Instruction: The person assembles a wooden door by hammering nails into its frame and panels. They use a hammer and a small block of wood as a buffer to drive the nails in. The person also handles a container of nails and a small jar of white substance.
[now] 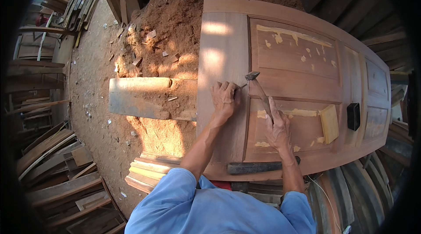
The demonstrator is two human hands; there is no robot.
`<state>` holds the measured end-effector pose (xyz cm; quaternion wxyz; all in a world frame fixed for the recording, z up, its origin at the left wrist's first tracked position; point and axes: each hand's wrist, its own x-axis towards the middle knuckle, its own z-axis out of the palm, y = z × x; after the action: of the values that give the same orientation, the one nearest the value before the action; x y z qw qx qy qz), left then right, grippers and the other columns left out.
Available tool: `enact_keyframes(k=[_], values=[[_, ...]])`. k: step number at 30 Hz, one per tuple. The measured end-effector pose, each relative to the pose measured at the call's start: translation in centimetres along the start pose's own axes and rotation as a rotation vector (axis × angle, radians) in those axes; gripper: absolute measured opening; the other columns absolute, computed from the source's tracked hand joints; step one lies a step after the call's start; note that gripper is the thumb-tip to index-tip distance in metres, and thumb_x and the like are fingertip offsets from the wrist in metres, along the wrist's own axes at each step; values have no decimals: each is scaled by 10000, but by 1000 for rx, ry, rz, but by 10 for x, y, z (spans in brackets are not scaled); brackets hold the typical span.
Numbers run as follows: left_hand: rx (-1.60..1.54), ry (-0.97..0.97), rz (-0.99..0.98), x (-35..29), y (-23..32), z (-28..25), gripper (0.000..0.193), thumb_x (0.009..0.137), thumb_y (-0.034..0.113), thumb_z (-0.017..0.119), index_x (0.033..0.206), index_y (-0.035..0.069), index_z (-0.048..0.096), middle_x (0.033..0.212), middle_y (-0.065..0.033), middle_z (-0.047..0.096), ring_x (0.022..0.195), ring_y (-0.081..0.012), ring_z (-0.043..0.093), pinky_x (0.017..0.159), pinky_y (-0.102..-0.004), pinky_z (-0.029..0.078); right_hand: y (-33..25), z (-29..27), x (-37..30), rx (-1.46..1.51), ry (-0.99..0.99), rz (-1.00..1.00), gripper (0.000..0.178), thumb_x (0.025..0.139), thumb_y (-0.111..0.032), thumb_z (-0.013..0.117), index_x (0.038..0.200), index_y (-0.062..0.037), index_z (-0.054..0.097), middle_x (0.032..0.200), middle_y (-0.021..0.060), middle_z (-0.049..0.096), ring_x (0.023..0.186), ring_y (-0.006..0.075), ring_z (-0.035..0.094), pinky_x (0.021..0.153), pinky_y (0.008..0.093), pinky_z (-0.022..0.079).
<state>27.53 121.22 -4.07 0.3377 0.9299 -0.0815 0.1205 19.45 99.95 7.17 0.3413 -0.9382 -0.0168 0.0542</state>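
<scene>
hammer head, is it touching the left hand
Apart: the head view shows a strip of the wooden door between the hammer head and the left hand.

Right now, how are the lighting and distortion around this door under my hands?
Head view: bright patches fall on the left end of the door and the sawdust beside it; head view: the door's long edges bow, the picture's corners go black; head view: the hammer looks reasonably sharp.
</scene>
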Motion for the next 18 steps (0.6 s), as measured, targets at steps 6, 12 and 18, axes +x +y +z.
enact_keyframes(k=[6,12,18], values=[[26,28,-19,3,2,-1,169,818,90,783,926,158,672,872,-50,680,867,-320,583,819,-464,383,-30,-28,-19,330,364,-303,659,1060,-96,567,1646,36,295,1412,313,612,1043,373,745,885,457,604],[54,22,-31,2,3,1,188,818,96,781,950,161,663,889,-51,662,889,-319,577,824,-475,385,-26,-20,-17,215,268,-242,620,1049,-76,577,1611,69,359,1433,328,603,1127,412,719,956,452,580],[67,30,-32,1,1,4,177,826,118,781,951,163,663,899,-58,657,901,-322,575,817,-488,381,-19,-3,-13,141,239,-182,658,1022,-69,606,1635,-9,373,1208,283,689,1014,398,727,859,476,584]])
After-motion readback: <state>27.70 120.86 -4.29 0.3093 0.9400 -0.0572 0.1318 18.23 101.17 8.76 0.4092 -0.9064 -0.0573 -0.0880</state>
